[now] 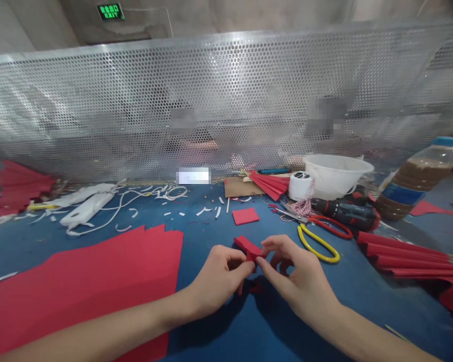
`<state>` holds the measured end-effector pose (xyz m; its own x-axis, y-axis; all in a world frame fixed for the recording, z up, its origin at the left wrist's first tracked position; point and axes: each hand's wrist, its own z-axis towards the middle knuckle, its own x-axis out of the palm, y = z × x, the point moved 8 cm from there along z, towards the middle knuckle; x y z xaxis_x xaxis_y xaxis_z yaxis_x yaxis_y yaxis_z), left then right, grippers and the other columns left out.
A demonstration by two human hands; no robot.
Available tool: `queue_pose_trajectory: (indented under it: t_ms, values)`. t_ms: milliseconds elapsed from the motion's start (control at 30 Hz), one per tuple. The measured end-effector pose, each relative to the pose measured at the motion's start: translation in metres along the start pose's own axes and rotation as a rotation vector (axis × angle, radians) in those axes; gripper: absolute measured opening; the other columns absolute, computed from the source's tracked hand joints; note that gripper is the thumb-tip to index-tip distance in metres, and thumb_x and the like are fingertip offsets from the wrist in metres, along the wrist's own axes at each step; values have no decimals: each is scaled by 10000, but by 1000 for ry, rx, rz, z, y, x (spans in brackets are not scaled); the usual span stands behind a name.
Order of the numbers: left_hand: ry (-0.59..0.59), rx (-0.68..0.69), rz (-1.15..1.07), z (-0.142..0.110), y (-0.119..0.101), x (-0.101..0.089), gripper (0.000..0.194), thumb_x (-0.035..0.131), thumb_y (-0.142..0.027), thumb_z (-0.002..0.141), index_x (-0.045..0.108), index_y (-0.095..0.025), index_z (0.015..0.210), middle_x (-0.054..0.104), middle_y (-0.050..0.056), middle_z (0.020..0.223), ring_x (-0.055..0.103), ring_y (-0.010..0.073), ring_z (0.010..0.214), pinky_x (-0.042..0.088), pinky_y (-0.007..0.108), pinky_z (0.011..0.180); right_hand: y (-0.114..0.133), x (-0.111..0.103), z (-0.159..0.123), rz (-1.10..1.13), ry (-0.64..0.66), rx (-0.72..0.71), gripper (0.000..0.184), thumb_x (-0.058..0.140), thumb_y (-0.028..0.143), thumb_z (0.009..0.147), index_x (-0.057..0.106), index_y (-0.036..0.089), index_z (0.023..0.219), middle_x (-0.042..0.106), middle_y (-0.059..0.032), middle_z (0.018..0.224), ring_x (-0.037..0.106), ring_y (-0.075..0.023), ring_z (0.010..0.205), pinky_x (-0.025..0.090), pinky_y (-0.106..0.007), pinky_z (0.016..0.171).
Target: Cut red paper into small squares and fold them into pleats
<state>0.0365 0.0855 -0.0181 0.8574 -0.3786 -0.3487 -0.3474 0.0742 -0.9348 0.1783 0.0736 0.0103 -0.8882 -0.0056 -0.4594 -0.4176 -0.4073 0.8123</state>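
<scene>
The small folded red paper (pixel 247 247), light, soft and best taken by its creased edges, is pinched at twelve o'clock between the closed fingers of the left hand (pixel 218 276) and right hand (pixel 297 276).

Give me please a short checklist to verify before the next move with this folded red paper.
1. Left hand holds the folded red paper: ok.
2. Right hand fingertips touch that paper: ok.
3. Fold inside the paper is even: cannot tell, the fingers cover it.
4. Red paper square lies flat, apart from the hands: ok.
5. Yellow-handled tool is apart from the right hand: ok.
6. Left forearm is away from the large red paper sheet: not ok, it crosses above the sheet.
</scene>
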Motion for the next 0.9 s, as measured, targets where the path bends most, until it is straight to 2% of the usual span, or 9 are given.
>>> queue_pose_trajectory:
  t_ms: [200,400,567,800,900]
  values:
    - [25,4,-52,2,-2,0,324,518,-258,883,633,-144,603,517,-20,462,374,88,435,259,225,465,4,6,-5,54,21,-155,224,594,193,907,556,240,1123,684,-39,935,641,-149,715,526,-247,621]
    - [122,13,-157,0,-2,5,315,509,-265,895,611,-144,623,552,-11,484,386,81,421,261,217,449,9,6,-8,-2,-7,-261,196,574,133,903,566,239,1067,655,-17,886,610,-138,718,519,-236,635]
    - [157,12,-165,-1,-4,7,282,520,-274,917,647,-138,705,580,-3,514,406,86,443,285,210,461,12,1,-6,-65,-16,-241,104,607,155,900,592,241,957,676,-6,875,596,-137,696,501,-240,641]
    - [118,24,-225,0,-5,-1,378,518,-370,944,626,-136,667,594,15,513,395,83,427,301,213,462,17,-1,-6,-58,-9,-256,127,660,199,904,677,247,1020,740,-15,934,691,-162,832,530,-248,774]
    - [101,13,-200,2,-3,-3,377,564,-443,930,657,-131,742,588,1,513,389,75,411,288,202,446,21,-2,-7,-13,2,-282,148,641,189,913,691,238,1044,754,-19,936,705,-160,834,535,-241,780]
